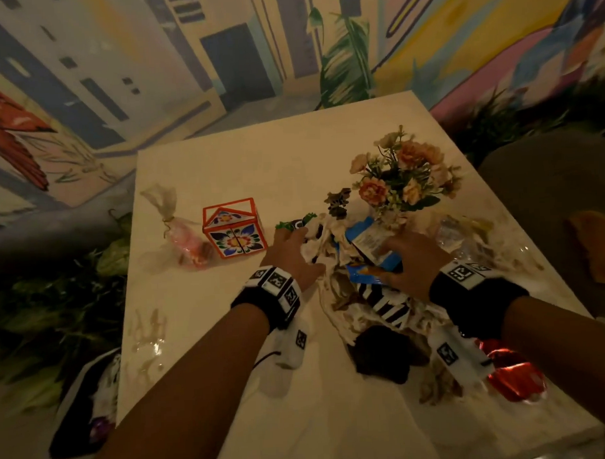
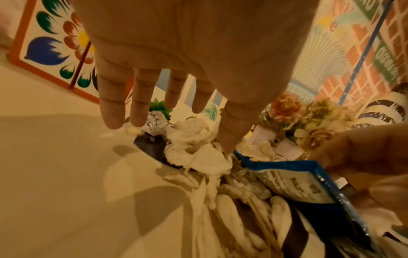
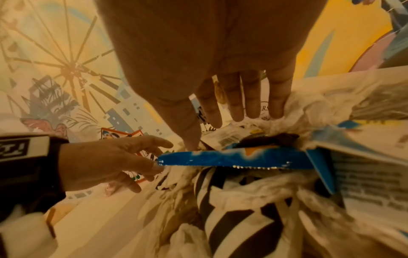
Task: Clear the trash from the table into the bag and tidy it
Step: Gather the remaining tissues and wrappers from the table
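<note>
Blue wrapper (image 1: 372, 252) — barcode label, print unreadable — under both hands.

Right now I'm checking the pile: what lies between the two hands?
In the head view, crumpled white tissue and the blue snack wrapper lie between the left hand and right hand, on the bag.

A pale, glossy square table (image 1: 257, 155) carries it all. Far left lies a clear cellophane pouch of pink sweets (image 1: 186, 240), tied at its neck, and just beside it stands an orange-framed box with painted flowers (image 1: 234, 231). Right of centre, a crumpled white plastic bag with black stripes (image 1: 386, 302) sprawls, blue snack wrappers (image 1: 370, 247) on it. A peach flower bouquet (image 1: 405, 177) stands behind; red foil (image 1: 515, 373) lies near the right edge.
</note>
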A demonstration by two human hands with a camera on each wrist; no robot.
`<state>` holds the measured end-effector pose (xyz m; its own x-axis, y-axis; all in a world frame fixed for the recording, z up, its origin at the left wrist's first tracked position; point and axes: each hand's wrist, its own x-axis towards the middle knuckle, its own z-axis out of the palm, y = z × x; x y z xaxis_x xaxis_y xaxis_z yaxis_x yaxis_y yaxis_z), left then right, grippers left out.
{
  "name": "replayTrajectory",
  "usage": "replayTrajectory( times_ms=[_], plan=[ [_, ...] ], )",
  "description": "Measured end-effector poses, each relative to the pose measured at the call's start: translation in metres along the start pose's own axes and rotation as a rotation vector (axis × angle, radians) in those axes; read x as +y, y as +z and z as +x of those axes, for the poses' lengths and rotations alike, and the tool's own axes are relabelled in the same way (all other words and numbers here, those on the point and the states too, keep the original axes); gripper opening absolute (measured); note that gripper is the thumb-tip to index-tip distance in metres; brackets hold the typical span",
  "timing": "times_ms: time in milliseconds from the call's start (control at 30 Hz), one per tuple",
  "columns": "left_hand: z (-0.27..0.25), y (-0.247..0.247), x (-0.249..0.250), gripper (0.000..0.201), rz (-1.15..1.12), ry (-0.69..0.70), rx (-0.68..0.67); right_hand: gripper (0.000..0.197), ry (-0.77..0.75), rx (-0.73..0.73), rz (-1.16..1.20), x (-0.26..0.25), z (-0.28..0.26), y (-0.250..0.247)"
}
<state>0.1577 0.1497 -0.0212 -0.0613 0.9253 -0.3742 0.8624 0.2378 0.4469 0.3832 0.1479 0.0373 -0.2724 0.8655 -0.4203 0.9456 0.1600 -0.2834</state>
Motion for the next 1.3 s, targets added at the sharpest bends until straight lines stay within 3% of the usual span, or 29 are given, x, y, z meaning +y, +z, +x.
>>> replayTrajectory(
  times_ms=[67, 200, 267, 400, 567, 733, 833, 967, 1167, 1300],
  plan=[
    [0.006, 0.006, 0.001, 0.089, 0.021, -0.031, -0.019, 0.065, -0.026, -0.012, 0.006, 0.003, 0.007, 0.004],
    [0.014, 0.013, 0.005, 0.085, 0.118, -0.069, -0.088, 0.112, -0.083, -0.188, -0.079, 0.002, 0.016, 0.012],
    [0.016, 0.015, 0.009, 0.084, 0.182, -0.08, -0.106, 0.118, -0.077, -0.244, -0.133, 0.002, 0.021, 0.018],
    [0.019, 0.021, 0.01, 0.082, 0.249, -0.074, -0.1, 0.099, -0.042, -0.189, -0.063, 0.002, 0.033, 0.026],
    [0.015, 0.03, 0.012, 0.047, 0.297, -0.022, -0.112, 0.072, -0.027, -0.156, 0.051, -0.001, 0.039, 0.021],
    [0.011, 0.03, 0.004, 0.033, 0.222, -0.087, -0.083, 0.041, -0.068, -0.066, 0.033, -0.003, 0.031, 0.016],
    [0.008, 0.029, 0.001, 0.024, 0.199, -0.09, -0.077, 0.033, -0.104, -0.01, -0.019, -0.006, 0.025, 0.015],
    [0.005, 0.027, -0.001, 0.018, 0.201, -0.103, -0.066, 0.032, -0.109, -0.039, -0.048, -0.013, 0.019, 0.011],
    [0.001, 0.023, -0.008, 0.027, 0.194, -0.066, -0.097, 0.031, -0.108, -0.003, -0.018, -0.022, 0.013, 0.004],
    [-0.007, 0.016, -0.021, 0.037, 0.135, -0.062, -0.126, 0.014, -0.082, 0.101, -0.014, -0.03, 0.003, -0.01]
  ],
)
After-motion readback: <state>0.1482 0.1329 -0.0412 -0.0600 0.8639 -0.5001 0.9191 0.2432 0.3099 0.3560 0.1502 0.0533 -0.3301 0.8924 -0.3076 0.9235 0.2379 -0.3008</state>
